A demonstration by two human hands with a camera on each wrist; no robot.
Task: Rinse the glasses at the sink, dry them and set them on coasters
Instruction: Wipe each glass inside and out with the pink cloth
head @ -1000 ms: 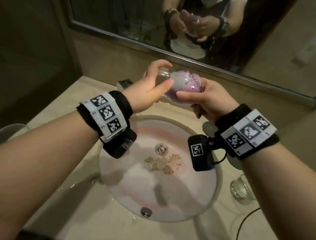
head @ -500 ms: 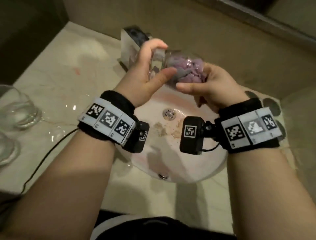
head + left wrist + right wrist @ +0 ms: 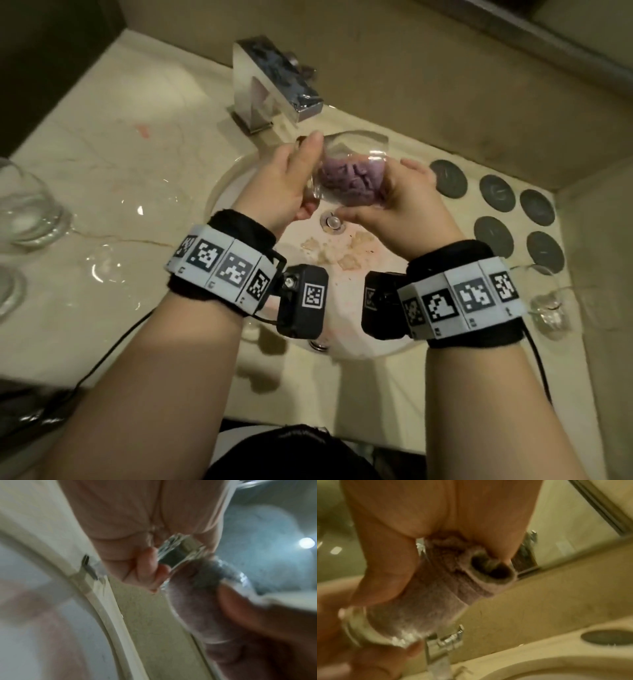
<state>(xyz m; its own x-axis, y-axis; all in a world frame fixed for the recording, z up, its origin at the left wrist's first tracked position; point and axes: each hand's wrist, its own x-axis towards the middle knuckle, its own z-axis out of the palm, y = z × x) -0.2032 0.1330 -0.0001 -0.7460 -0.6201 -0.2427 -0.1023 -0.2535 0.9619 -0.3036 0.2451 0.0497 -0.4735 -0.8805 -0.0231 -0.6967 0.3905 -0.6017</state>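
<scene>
Here, left hand (image 3: 284, 181) grips the base of a glass (image 3: 346, 171) stuffed with purple cloth (image 3: 349, 180); right hand (image 3: 407, 202) clasps its bowl over the sink (image 3: 359, 329).

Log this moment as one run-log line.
stage: drying | left hand: holds glass | right hand: works purple cloth inside glass | where: over sink | coasters: bare

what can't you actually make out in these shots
- Right hand fingertips: head view, hidden behind the glass and the purple cloth stuffed in it.
- Whether the glass is dry inside: all views, the cloth covers it.
- Glasses at the left edge: head view, cut off by the frame.
- Coasters: any pattern is too small and dim.
- Both wrist views: motion-blurred.
</scene>
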